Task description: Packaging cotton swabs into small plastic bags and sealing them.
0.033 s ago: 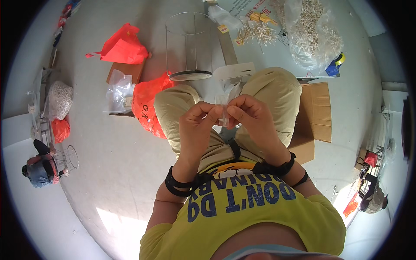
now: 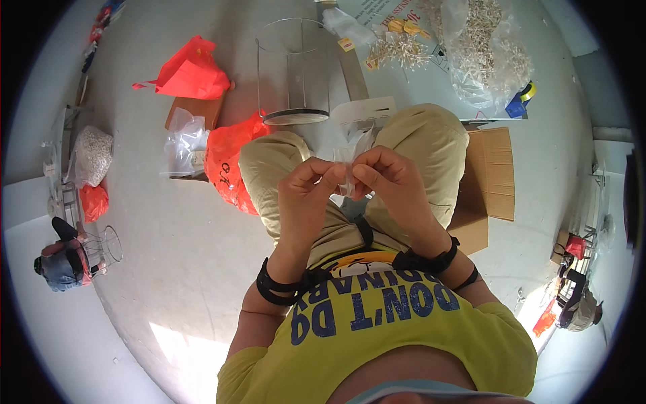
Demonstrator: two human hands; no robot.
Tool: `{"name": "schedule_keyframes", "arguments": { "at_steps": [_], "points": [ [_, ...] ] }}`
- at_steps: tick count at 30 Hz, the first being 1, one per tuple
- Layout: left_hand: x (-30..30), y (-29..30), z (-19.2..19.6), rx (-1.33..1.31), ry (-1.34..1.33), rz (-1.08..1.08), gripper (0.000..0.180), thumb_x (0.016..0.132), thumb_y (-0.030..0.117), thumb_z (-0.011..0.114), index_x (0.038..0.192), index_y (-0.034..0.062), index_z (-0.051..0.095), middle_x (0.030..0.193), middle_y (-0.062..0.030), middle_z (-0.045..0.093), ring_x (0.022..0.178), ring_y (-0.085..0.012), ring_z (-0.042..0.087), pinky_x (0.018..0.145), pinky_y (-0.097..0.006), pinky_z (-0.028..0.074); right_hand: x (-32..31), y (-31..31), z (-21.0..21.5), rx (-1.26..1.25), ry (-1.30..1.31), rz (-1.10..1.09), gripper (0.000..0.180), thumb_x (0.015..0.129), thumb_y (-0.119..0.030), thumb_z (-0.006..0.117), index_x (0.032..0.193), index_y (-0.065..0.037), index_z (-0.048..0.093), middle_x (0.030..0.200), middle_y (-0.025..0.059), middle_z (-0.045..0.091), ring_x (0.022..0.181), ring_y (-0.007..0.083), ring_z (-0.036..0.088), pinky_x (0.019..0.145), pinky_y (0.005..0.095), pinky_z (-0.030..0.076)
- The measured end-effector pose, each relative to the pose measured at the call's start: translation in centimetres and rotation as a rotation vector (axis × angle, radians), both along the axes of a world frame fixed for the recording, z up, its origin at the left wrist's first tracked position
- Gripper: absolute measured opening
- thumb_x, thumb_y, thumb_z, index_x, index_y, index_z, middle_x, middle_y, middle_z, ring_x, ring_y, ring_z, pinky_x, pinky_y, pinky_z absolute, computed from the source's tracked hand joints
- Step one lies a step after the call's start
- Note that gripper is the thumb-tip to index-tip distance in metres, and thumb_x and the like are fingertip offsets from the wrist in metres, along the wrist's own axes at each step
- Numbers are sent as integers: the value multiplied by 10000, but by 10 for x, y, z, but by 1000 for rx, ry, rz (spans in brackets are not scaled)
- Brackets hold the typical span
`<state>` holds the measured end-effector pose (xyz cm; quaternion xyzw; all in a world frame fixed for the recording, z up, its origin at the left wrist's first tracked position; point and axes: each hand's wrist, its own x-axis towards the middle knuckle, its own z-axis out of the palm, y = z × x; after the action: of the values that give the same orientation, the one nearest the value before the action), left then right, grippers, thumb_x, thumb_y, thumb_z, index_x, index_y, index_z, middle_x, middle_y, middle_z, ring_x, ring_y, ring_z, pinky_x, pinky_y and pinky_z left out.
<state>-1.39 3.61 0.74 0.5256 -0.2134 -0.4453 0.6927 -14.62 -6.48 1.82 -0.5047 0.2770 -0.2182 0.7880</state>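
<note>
both hands up over the lap, meeting in the middle. left hand [image 2: 306, 195] and right hand [image 2: 390, 183] pinch a small clear plastic bag [image 2: 348, 176] between them: thumb + forefinger tips closed on it from each side, bag sits right in the gap betw. the two sets of fingers, upright, its top edge poking just above the fingertips. film is thin, glossy, crinkled; can't tell what's inside, too small and see-through against the khaki trousers [image 2: 431, 145]. lower part of the bag hidden behind the fingers.

black straps wrap both wrists, yellow t-shirt [image 2: 377, 330] w/ dark blue print fills the bottom of the view.

around the knees, on a pale grey floor [image 2: 168, 269]: crumpled red plastic bag [image 2: 229, 161] touching the left knee, soft and shiny; another red plastic bag [image 2: 192, 71] further up, sitting on a brown cardboard piece [image 2: 195, 111]; clear crinkly plastic bag [image 2: 185, 145] beside it. tall clear cylinder container [image 2: 293, 71] stands just ahead of the knees, rigid, see-through walls. white paper sheet [image 2: 363, 111] lies betw. the knees. open brown cardboard box [image 2: 488, 178] near the right thigh, partly hidden by the leg. top right: big clear bag of small pale sticks [image 2: 488, 54], more loose pale sticks [image 2: 400, 48] beside it, too fine to make out singly. edges of the view bend and go dark.
</note>
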Motion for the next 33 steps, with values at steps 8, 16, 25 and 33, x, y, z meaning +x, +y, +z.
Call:
{"name": "schedule_keyframes", "arguments": {
  "at_steps": [8,16,25,33],
  "points": [
    [0,0,-1,9,-31,38,129,927,102,685,929,-27,673,862,-61,697,744,-99,635,675,-243,538,4,2,3,-9,40,-6,108,942,-76,651,988,14,613,893,35,663,752,74,626,684,216,523],
    [-3,-4,7,29,-18,29,97,948,63,638,976,-25,667,887,-76,690,797,-106,635,693,-239,542,7,11,2,-217,107,-111,89,903,-29,666,960,15,612,864,23,659,753,59,613,690,211,516],
    [10,8,-8,33,-386,101,128,990,74,543,922,-12,609,883,-61,646,844,-106,621,765,-247,519,3,8,1,-405,198,-174,85,869,-18,683,916,10,617,820,48,669,740,87,644,697,236,536],
    [-10,0,7,46,-160,90,127,891,22,700,1005,-24,668,900,-55,687,823,-105,658,724,-233,558,1,9,8,-470,155,-117,70,909,-16,655,954,21,616,867,58,675,774,107,661,721,251,545]
  ]
}}
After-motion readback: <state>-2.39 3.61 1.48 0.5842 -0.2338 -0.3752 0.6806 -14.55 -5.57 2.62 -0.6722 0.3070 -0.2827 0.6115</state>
